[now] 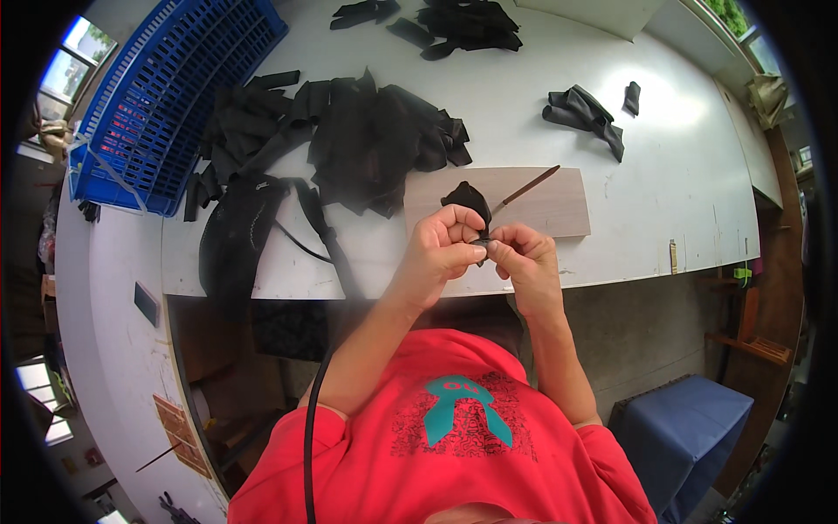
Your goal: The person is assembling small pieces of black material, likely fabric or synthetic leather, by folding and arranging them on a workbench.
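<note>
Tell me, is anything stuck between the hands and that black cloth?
Nothing visible: the left hand and the right hand already pinch the black cloth. The brown stick is just beyond them, not between.

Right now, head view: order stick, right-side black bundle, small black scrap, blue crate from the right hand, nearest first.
1. Stick: just beyond the right hand.
2. Black bundle: farther out, to the right.
3. Scrap: right of the bundle.
4. Crate: far left.
</note>
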The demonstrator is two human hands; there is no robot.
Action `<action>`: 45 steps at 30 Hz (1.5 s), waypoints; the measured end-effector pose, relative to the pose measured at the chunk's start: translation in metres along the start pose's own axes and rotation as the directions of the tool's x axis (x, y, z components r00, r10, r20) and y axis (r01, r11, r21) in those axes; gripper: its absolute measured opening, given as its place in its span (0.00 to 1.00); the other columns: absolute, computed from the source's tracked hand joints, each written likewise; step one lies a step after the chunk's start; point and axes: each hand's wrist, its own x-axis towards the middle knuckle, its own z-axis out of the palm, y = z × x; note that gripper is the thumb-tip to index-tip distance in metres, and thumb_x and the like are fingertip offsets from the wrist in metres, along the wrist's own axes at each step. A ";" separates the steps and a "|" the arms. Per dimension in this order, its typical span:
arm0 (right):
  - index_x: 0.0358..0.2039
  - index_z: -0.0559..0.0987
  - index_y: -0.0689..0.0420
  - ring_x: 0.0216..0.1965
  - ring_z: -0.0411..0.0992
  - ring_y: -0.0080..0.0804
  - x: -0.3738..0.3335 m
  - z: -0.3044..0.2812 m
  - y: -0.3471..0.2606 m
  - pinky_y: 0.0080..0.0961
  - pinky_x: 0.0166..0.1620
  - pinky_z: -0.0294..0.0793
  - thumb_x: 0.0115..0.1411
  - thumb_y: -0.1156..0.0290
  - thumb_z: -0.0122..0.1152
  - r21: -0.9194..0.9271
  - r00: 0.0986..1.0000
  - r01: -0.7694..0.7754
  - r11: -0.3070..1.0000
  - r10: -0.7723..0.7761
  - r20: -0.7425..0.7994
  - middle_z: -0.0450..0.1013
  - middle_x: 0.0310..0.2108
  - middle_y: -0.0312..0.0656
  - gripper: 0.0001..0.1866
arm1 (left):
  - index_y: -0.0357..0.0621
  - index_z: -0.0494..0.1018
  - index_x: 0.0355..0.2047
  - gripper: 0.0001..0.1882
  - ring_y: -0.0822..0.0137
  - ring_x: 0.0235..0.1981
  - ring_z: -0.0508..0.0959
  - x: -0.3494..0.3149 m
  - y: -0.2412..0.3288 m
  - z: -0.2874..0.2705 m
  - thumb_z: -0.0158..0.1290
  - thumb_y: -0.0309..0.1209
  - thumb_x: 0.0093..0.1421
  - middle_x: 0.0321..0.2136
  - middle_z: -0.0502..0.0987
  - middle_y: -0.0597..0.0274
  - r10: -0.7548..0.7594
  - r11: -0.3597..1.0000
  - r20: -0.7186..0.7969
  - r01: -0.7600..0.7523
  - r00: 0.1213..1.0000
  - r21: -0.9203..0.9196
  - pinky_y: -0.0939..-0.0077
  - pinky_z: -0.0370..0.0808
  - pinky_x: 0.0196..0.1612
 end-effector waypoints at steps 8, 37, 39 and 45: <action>0.24 0.71 0.57 0.21 0.58 0.15 -0.005 0.002 0.002 0.13 0.23 0.56 0.52 0.70 0.57 0.675 0.926 -0.366 0.641 0.177 0.334 0.63 0.19 0.28 0.06 | 0.33 0.69 0.28 0.07 0.83 0.14 0.66 0.005 -0.004 0.017 0.47 0.15 0.45 0.21 0.72 0.63 0.371 0.758 -0.230 -0.150 0.900 0.635 0.91 0.63 0.16; 0.24 0.68 0.62 0.21 0.63 0.16 -0.013 0.004 0.000 0.13 0.27 0.64 0.54 0.79 0.52 -0.173 0.884 0.405 0.898 -0.433 -0.176 0.66 0.20 0.33 0.04 | 0.33 0.70 0.32 0.07 0.85 0.15 0.63 0.003 -0.025 0.023 0.49 0.17 0.51 0.24 0.73 0.63 0.643 0.547 -0.032 -0.430 0.765 0.718 0.93 0.58 0.16; 0.24 0.68 0.61 0.20 0.62 0.16 -0.013 0.002 0.003 0.13 0.26 0.64 0.54 0.78 0.52 -0.118 0.915 0.339 0.933 -0.357 -0.190 0.66 0.20 0.33 0.04 | 0.35 0.69 0.31 0.06 0.85 0.13 0.62 -0.002 -0.022 0.026 0.48 0.17 0.52 0.26 0.73 0.61 0.258 0.906 -0.251 -0.143 0.933 0.399 0.92 0.57 0.13; 0.23 0.69 0.60 0.20 0.61 0.16 -0.012 -0.007 0.008 0.12 0.24 0.61 0.55 0.73 0.53 0.245 0.987 0.128 0.961 -0.098 -0.131 0.65 0.20 0.31 0.06 | 0.36 0.64 0.35 0.11 0.85 0.08 0.59 0.001 -0.016 0.008 0.48 0.16 0.51 0.29 0.74 0.55 -0.137 0.958 -0.069 0.114 0.988 -0.263 0.93 0.54 0.11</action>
